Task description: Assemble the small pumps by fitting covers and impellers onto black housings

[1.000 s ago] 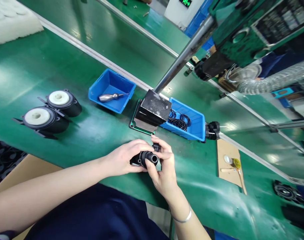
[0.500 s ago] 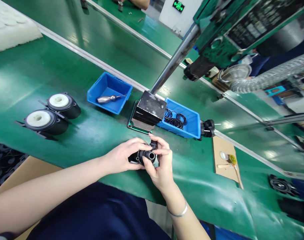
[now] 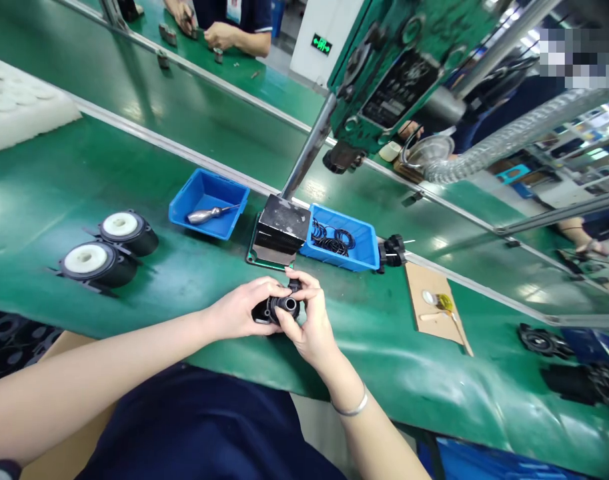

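My left hand (image 3: pixel 241 308) grips a small black plastic housing with a round tube end (image 3: pixel 279 308) just above the green bench (image 3: pixel 194 273). Against that tube end, the fingers of my right hand (image 3: pixel 308 320) pinch around its rim. A silver bracelet sits on my right wrist. Just beyond my hands stands a black block (image 3: pixel 280 230) at the foot of a steel column. A blue bin (image 3: pixel 367 248) holding black rubber rings lies right of it.
Two black round parts with white tops (image 3: pixel 109 247) rest on the left. Another blue bin (image 3: pixel 204 212) holds a metal-handled tool. A cardboard piece (image 3: pixel 434 307) with a small brush lies right. Black parts (image 3: pixel 559 353) sit far right. Another person's hands (image 3: pixel 204 30) work at the far bench.
The view has tilted up and pulled back, revealing the far bench and machine head. My hands keep the same hold on the black housing, the right fingers shifting slightly around the tube.
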`<state>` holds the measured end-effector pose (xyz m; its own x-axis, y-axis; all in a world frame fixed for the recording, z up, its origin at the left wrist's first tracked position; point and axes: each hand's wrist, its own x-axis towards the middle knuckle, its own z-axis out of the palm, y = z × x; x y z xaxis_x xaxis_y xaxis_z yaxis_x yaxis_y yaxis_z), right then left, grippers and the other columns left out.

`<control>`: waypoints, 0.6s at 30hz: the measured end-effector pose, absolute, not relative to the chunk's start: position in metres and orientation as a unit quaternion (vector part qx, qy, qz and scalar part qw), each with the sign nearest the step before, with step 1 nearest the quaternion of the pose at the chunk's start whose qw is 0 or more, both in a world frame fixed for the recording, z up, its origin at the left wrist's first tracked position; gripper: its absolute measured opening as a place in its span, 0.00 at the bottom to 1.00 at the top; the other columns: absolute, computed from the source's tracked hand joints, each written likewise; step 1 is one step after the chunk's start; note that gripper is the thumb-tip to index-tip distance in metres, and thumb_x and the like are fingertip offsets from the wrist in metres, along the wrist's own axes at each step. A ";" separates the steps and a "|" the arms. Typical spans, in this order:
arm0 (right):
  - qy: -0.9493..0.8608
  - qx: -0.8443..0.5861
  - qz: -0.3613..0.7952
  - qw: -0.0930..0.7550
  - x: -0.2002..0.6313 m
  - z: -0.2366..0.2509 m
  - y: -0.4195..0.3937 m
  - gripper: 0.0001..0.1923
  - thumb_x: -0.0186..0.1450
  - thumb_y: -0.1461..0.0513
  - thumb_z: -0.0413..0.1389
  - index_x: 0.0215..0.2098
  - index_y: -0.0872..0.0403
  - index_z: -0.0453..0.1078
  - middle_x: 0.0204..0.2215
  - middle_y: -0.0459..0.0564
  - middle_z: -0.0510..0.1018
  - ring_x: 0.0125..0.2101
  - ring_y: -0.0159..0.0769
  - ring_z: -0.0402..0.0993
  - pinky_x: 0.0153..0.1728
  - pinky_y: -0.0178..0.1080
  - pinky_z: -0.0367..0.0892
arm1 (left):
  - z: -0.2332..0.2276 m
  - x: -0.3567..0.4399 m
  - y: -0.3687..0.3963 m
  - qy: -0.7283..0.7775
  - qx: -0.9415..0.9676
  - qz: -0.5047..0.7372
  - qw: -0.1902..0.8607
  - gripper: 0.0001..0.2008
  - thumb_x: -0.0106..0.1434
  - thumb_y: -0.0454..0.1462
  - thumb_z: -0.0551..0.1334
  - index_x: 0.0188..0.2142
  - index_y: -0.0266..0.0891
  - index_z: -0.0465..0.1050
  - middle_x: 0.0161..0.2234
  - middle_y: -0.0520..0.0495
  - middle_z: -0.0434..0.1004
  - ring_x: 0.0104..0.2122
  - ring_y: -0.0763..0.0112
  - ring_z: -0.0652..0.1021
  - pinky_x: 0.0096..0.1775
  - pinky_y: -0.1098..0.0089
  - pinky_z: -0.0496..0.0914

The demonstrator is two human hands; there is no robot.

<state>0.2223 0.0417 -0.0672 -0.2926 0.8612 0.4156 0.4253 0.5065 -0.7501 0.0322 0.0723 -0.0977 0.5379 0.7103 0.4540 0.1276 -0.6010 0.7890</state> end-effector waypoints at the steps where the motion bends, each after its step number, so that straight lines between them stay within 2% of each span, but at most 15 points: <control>1: -0.760 -0.424 0.259 0.419 0.222 -0.068 0.042 0.15 0.67 0.63 0.59 0.46 0.49 0.57 0.58 0.59 0.65 0.63 0.44 0.65 0.60 0.55 0.67 | -0.097 0.032 0.073 0.266 0.801 0.398 0.359 0.25 0.58 0.38 0.70 0.53 0.42 0.68 0.47 0.42 0.77 0.49 0.60 0.79 0.50 0.61 0.75; 7: -0.762 -0.435 0.255 0.407 0.222 -0.067 0.040 0.15 0.67 0.60 0.59 0.47 0.49 0.57 0.58 0.59 0.66 0.64 0.44 0.64 0.61 0.53 0.67 | -0.095 0.034 0.070 0.276 0.803 0.398 0.347 0.23 0.57 0.38 0.71 0.51 0.40 0.69 0.48 0.41 0.78 0.50 0.59 0.79 0.51 0.59 0.75; 11: -0.781 -0.438 0.244 0.373 0.239 -0.028 0.050 0.23 0.67 0.58 0.61 0.55 0.50 0.56 0.62 0.62 0.63 0.65 0.44 0.62 0.63 0.53 0.65 | -0.071 0.030 0.074 0.273 0.809 0.409 0.323 0.23 0.56 0.40 0.72 0.50 0.41 0.69 0.46 0.42 0.79 0.47 0.60 0.81 0.48 0.61 0.77; 13: -0.778 -0.427 0.202 0.414 0.254 0.010 0.063 0.25 0.67 0.58 0.60 0.57 0.49 0.57 0.62 0.61 0.64 0.65 0.44 0.62 0.64 0.54 0.64 | -0.047 0.023 0.086 0.253 0.816 0.426 0.298 0.24 0.57 0.39 0.72 0.52 0.42 0.69 0.48 0.41 0.78 0.49 0.60 0.80 0.51 0.60 0.76; 15: -0.755 -0.415 0.127 0.492 0.269 0.055 0.083 0.20 0.68 0.57 0.59 0.55 0.48 0.59 0.59 0.59 0.67 0.62 0.42 0.66 0.63 0.53 0.66 | -0.018 0.016 0.106 0.251 0.812 0.447 0.278 0.25 0.57 0.40 0.72 0.53 0.42 0.69 0.50 0.41 0.77 0.52 0.59 0.78 0.54 0.60 0.73; 18: -0.730 -0.359 0.019 0.582 0.284 0.129 0.130 0.20 0.68 0.55 0.60 0.54 0.47 0.60 0.55 0.55 0.69 0.60 0.42 0.69 0.63 0.51 0.67 | 0.015 0.012 0.143 0.296 0.789 0.448 0.297 0.25 0.56 0.43 0.73 0.51 0.41 0.70 0.48 0.43 0.78 0.48 0.61 0.79 0.53 0.61 0.74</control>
<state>0.2838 0.1300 0.1286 -0.0656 0.5457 0.8354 0.5012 0.7420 -0.4453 0.0124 0.1428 0.0151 0.4231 0.7333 0.5323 0.2002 -0.6486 0.7344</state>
